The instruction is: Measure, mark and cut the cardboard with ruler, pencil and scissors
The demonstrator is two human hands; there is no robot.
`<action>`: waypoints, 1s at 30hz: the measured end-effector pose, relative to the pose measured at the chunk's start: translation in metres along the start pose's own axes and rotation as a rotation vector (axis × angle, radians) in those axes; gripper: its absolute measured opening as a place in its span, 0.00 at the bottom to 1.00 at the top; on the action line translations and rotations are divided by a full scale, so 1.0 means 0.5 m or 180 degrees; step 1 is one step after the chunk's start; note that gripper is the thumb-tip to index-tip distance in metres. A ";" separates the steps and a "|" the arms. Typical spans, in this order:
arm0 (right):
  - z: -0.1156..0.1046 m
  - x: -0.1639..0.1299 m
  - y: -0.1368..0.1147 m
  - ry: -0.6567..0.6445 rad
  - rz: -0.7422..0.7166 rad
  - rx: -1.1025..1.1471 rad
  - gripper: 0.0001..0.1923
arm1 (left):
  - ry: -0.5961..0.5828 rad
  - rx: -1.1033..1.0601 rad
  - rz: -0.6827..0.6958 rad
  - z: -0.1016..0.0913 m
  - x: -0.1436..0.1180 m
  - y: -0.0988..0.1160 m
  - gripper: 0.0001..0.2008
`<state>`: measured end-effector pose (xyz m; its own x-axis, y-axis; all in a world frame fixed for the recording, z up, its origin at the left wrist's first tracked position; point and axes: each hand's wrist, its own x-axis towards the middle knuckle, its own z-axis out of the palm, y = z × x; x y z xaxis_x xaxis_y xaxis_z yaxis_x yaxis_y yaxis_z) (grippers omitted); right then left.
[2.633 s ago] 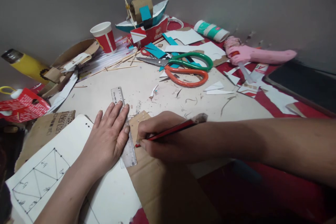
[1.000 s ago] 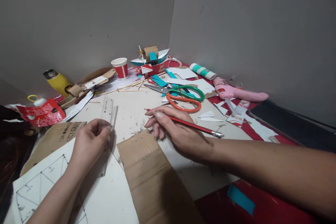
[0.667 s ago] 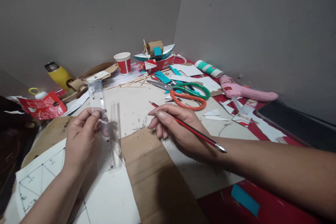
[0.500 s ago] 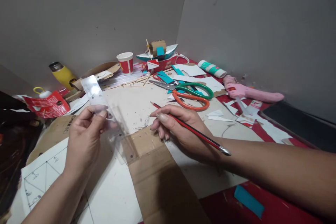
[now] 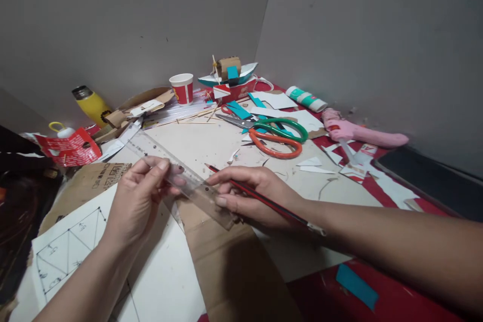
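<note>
Over the cardboard [image 5: 226, 266], both hands hold a clear ruler [image 5: 177, 173] slantwise.

The left hand [image 5: 138, 201] pinches its middle; the right hand [image 5: 249, 196] grips a pencil [image 5: 264, 201] and touches the ruler's near end, which lies over the cardboard's far edge. A drawn sheet [image 5: 71, 251] lies left. Bare tabletop [image 5: 196, 143] opens beyond, before the scissors [image 5: 271, 133], cup [image 5: 181, 88] and glue gun [image 5: 358, 133].

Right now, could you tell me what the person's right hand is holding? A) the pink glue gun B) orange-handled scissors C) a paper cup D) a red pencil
D: the right hand grips a red pencil beside the clear ruler that the left hand holds over the cardboard strip.
</note>
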<state>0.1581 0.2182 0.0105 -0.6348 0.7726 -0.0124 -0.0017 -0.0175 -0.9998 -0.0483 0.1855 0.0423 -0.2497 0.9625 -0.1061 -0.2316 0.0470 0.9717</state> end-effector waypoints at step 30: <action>-0.008 0.003 0.013 0.0241 -0.0335 -0.0880 0.17 | 0.0611 0.0597 0.0321 -0.074 0.068 -0.034 0.16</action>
<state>0.1604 0.2217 0.0041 -0.5829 0.8063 0.1010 0.1525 0.2306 -0.9610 -0.0877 0.2077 0.0143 -0.4402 0.8975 -0.0277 -0.0230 0.0195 0.9995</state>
